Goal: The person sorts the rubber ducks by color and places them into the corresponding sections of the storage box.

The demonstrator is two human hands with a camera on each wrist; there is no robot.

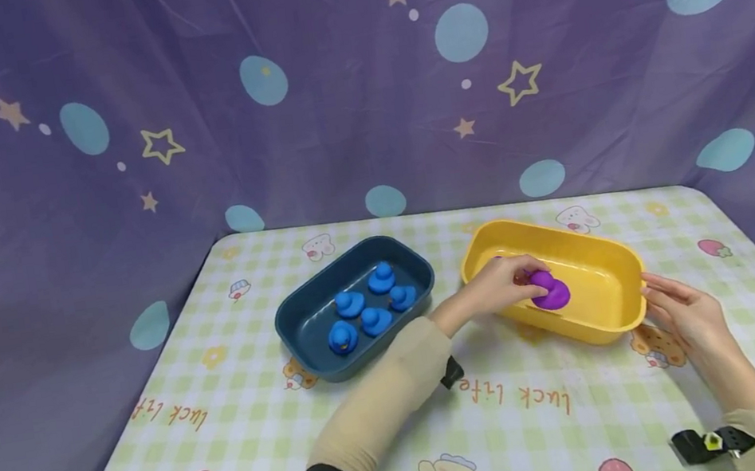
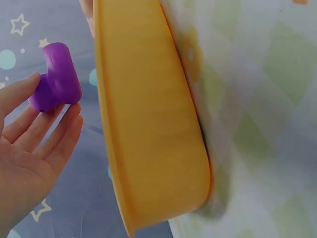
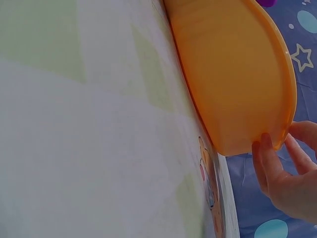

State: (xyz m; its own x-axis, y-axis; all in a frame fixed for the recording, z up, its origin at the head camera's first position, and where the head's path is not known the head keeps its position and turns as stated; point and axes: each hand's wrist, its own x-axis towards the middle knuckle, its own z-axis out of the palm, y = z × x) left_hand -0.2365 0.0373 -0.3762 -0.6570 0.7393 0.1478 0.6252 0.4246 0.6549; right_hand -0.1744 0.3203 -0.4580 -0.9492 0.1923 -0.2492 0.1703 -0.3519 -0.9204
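My left hand (image 1: 504,284) pinches a purple rubber duck (image 1: 551,293) between thumb and fingertips, over the yellow tub (image 1: 615,250). From the left wrist camera, that purple duck (image 2: 63,74) shows higher than the tub's rim, gripped by the left hand (image 2: 37,144). My right hand (image 1: 693,316) holds the tub's right end by its rim. In the right wrist view, fingers of the right hand (image 3: 290,181) lie against the outer wall of the tub (image 3: 237,84), with another digit at the rim. A small bit of purple shows behind my left hand, mostly hidden.
Left of the yellow tub stands a dark blue tub (image 1: 308,362) with several blue rubber ducks (image 1: 349,304) inside. Both tubs are on a table with a green checked cloth (image 1: 248,447). A purple curtain (image 1: 350,143) hangs behind the table.
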